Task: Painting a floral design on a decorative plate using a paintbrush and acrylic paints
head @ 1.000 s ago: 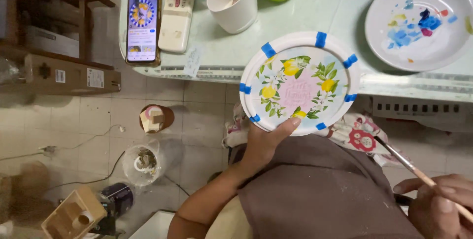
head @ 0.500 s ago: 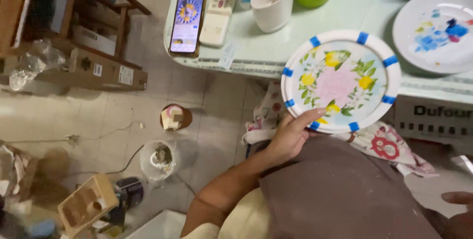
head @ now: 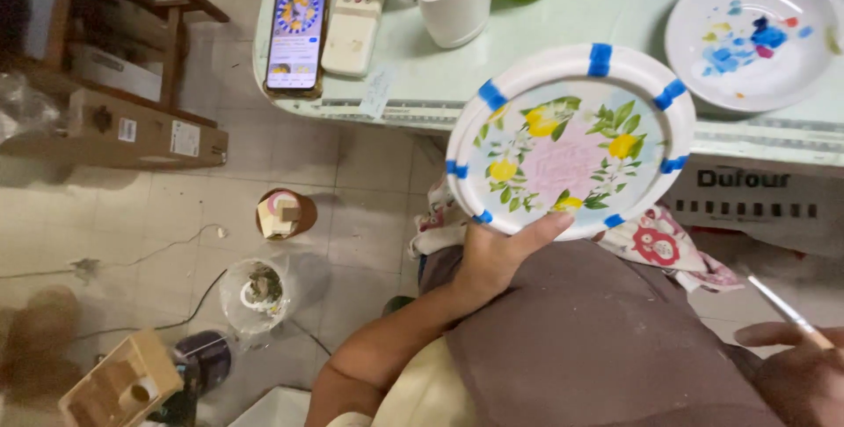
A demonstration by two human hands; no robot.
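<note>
my left hand (head: 492, 255) pinches the painted plate (head: 570, 141) by its rim, probably fragile, right hand (head: 796, 365) holding a brush (head: 785, 309).

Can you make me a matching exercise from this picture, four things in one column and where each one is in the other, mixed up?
Things:
1. painted plate
2. thin paintbrush
3. phone
4. palette dish

Places:
A. at the table's left end, beside a remote
B. in the left hand
C. at the table's right end, dabbed with paint
D. in the right hand

Pairs: 1-B, 2-D, 3-A, 4-C
</note>
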